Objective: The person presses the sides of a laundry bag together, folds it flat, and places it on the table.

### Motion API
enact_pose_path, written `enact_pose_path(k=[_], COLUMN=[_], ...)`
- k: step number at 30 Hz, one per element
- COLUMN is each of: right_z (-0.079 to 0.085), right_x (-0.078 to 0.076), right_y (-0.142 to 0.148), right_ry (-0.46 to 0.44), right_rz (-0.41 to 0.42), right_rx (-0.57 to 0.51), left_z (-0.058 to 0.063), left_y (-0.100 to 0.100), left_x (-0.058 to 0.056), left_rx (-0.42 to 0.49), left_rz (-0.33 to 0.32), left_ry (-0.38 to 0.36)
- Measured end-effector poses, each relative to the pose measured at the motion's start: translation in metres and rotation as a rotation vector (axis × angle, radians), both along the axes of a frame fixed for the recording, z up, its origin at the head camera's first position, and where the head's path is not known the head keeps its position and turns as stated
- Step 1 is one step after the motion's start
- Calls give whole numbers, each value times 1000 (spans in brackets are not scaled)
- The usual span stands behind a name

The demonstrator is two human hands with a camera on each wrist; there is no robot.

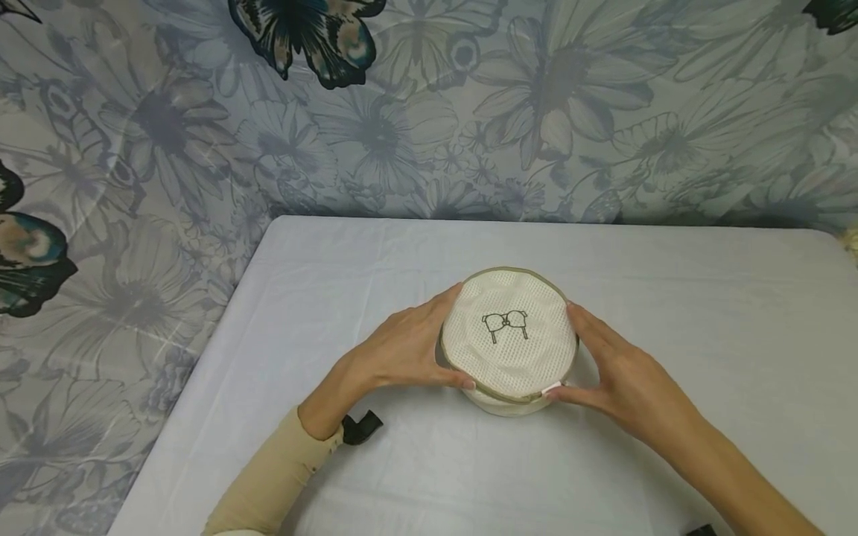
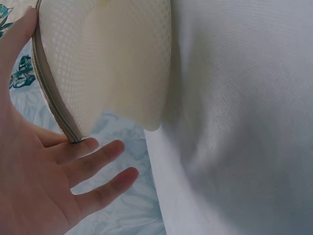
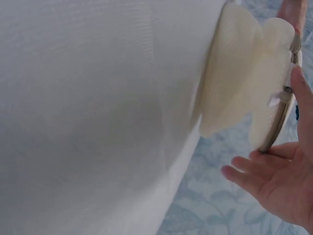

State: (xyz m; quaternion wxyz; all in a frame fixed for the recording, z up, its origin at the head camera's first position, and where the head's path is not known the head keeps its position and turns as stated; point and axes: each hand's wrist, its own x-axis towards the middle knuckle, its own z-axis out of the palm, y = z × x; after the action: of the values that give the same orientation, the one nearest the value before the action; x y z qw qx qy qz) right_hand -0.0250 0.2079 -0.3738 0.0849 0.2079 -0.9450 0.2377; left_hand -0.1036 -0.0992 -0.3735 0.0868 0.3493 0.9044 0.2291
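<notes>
Left hand [image 1: 405, 346], arched in a wide C about the rim of a round zippered mesh wash bag [image 1: 509, 361]: thumb at the near edge, forefinger side at the far edge, the outer fingers extended clear, as my left wrist feed shows. Right hand [image 1: 620, 372], its near mirror, grips the opposite side, thumb beside the white tab [image 1: 551, 388]. I read the paired hold as a steadying one, since the mesh walls look soft and the zip [image 2: 51, 103] seems the firmest band to grasp. The bag sits near the middle of the white tablecloth [image 1: 335, 298], lid upward, its outline motif [image 1: 506, 326] (spectacles or a brassiere, I cannot say which) facing my head view; whether its base bears fully on the cloth I cannot tell. Farther out, a beige sleeve [image 1: 275, 469] ends beside a black fitting [image 1: 362, 428], probably camera gear, and floral sheeting [image 1: 382, 134] lies beyond.
</notes>
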Motion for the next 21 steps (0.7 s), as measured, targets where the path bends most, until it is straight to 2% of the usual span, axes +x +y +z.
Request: enact_pose_path(k=[10, 17, 21], right_z=[-6, -13, -15], right_x=[-1, -3, -3], right_y=[-2, -1, 0], right_ry=[-30, -74, -74], right_rz=[12, 37, 35], right_rx=[-6, -122, -116], left_z=[-5, -9, -11], left_y=[1, 2, 2], left_x=[1, 3, 4], left_rx=[-13, -27, -31], left_rz=[5, 14, 14], left_ry=[-48, -72, -78])
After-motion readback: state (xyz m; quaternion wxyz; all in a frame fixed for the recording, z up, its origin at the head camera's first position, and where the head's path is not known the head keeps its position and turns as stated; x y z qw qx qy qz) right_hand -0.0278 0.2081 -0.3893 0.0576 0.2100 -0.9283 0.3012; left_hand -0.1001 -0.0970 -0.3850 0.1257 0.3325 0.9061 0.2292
